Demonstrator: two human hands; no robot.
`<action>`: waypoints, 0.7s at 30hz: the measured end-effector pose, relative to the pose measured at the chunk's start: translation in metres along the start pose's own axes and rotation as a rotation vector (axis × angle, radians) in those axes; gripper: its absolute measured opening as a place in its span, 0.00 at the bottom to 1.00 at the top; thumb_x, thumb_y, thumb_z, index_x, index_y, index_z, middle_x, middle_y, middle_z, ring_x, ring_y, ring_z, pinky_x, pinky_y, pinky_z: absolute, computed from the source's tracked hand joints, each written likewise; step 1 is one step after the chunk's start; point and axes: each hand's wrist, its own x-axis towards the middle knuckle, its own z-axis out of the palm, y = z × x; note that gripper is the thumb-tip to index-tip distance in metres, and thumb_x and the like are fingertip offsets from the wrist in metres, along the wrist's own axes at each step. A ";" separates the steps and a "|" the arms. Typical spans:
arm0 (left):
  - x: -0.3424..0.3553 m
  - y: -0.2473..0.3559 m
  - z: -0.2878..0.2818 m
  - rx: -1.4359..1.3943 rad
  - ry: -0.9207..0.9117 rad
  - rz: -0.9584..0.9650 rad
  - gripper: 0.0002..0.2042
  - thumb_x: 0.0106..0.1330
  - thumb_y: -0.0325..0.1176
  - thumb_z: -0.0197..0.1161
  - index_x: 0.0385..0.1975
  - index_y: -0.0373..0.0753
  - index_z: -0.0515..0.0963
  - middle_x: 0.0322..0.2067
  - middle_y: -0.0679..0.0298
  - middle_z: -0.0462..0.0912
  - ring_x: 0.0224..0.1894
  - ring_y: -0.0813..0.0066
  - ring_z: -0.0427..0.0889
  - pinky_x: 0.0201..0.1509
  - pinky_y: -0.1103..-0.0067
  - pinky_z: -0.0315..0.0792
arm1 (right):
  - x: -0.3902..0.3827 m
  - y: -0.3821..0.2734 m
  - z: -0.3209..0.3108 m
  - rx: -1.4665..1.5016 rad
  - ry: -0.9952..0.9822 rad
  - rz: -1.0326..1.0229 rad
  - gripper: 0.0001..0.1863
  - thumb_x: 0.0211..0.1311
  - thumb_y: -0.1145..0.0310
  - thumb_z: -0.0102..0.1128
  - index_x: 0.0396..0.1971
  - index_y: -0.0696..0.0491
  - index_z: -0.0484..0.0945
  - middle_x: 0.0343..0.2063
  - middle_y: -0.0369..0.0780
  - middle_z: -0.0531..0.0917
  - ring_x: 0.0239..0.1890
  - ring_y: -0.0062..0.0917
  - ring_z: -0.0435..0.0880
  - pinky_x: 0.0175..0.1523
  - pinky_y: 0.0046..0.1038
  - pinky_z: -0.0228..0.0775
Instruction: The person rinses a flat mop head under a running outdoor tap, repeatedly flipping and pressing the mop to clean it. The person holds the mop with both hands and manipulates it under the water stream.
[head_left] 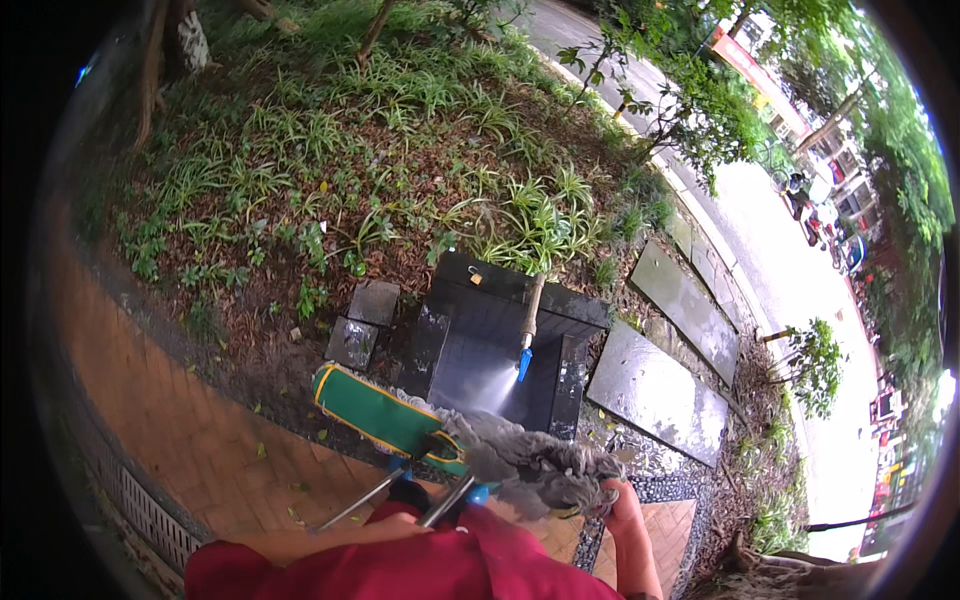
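A flat dust mop has a green, yellow-edged back point(372, 408) and a thick grey yarn fringe point(520, 455). It lies across the near side of a dark stone basin point(430, 345). My right hand point(622, 503) grips the fringe's right end. Low in the middle, my left hand point(405, 524) closes round the metal mop handle point(447, 501); my red clothing partly hides its fingers. Beyond the mop, a tap with a blue lever point(525, 363) sends a white spray point(492, 391) down into the basin, toward the fringe.
A small brass padlock point(475, 279) sits on the basin's back rim. Wet stone slabs point(658, 390) lie to the right, brick paving point(190, 410) to the left. Leafy plants point(540, 220) grow behind. Another metal rod point(362, 499) slants beside my left arm.
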 end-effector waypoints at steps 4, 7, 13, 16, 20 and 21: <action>-0.004 0.039 0.001 -0.028 0.061 -0.022 0.12 0.50 0.41 0.60 0.17 0.38 0.73 0.13 0.73 0.69 0.15 0.87 0.65 0.18 0.89 0.57 | 0.029 0.007 -0.003 -0.029 0.040 -0.079 0.06 0.38 0.74 0.48 0.19 0.59 0.70 0.16 0.39 0.71 0.18 0.24 0.72 0.24 0.24 0.66; -0.004 0.067 -0.002 -0.071 0.047 -0.085 0.12 0.50 0.39 0.60 0.12 0.39 0.72 0.11 0.70 0.69 0.13 0.84 0.66 0.16 0.88 0.58 | 0.047 0.019 0.029 -0.290 0.156 -0.124 0.04 0.39 0.74 0.48 0.12 0.58 0.70 0.14 0.38 0.71 0.17 0.23 0.71 0.21 0.23 0.62; 0.134 0.034 -0.046 -0.402 0.091 -0.151 0.12 0.51 0.32 0.58 0.08 0.40 0.68 0.08 0.67 0.68 0.09 0.81 0.65 0.10 0.85 0.57 | 0.184 0.099 0.029 -0.256 0.118 -0.096 0.09 0.39 0.73 0.48 0.23 0.62 0.73 0.19 0.39 0.74 0.19 0.23 0.71 0.23 0.25 0.62; 0.145 0.014 -0.052 -0.500 0.002 -0.135 0.10 0.52 0.32 0.56 0.12 0.38 0.68 0.10 0.66 0.68 0.10 0.81 0.64 0.11 0.87 0.58 | 0.173 0.093 0.023 0.087 0.129 0.008 0.10 0.40 0.73 0.49 0.24 0.60 0.73 0.20 0.40 0.74 0.19 0.25 0.72 0.23 0.26 0.63; 0.142 0.013 -0.045 -0.518 -0.064 -0.140 0.09 0.54 0.32 0.53 0.15 0.36 0.69 0.10 0.65 0.69 0.10 0.81 0.65 0.13 0.88 0.59 | 0.183 0.083 -0.011 0.143 0.110 0.123 0.11 0.41 0.75 0.46 0.27 0.62 0.71 0.24 0.44 0.75 0.24 0.32 0.76 0.30 0.29 0.69; 0.140 0.016 -0.044 -0.567 -0.073 -0.138 0.09 0.55 0.32 0.52 0.17 0.35 0.69 0.11 0.65 0.69 0.10 0.81 0.65 0.12 0.88 0.59 | 0.181 0.079 -0.009 0.132 0.092 0.072 0.10 0.41 0.76 0.45 0.27 0.63 0.71 0.24 0.44 0.75 0.24 0.32 0.76 0.30 0.30 0.69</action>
